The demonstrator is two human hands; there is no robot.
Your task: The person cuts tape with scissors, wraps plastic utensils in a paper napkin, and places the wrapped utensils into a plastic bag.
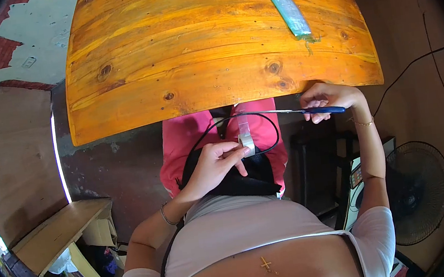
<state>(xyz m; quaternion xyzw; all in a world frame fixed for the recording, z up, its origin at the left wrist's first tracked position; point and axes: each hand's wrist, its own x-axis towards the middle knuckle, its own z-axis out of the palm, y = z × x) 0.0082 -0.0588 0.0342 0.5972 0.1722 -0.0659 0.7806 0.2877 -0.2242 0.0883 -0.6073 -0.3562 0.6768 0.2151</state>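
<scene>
My left hand pinches a roll of clear tape above my lap. From the roll, a pulled-out strip of tape runs up toward the table's front edge. My right hand, just below that edge, is closed around the blue handle of scissors, seen nearly edge-on. Their thin metal blades point left and reach toward the strip; whether they touch it I cannot tell. A thin black cord loops around the strip and roll. Under my left hand lies a black bag or cloth.
On the wooden table lies a long, clear-wrapped packet with green ends. A standing fan is beside my right arm. A low wooden shelf stands at the left, near a wooden panel.
</scene>
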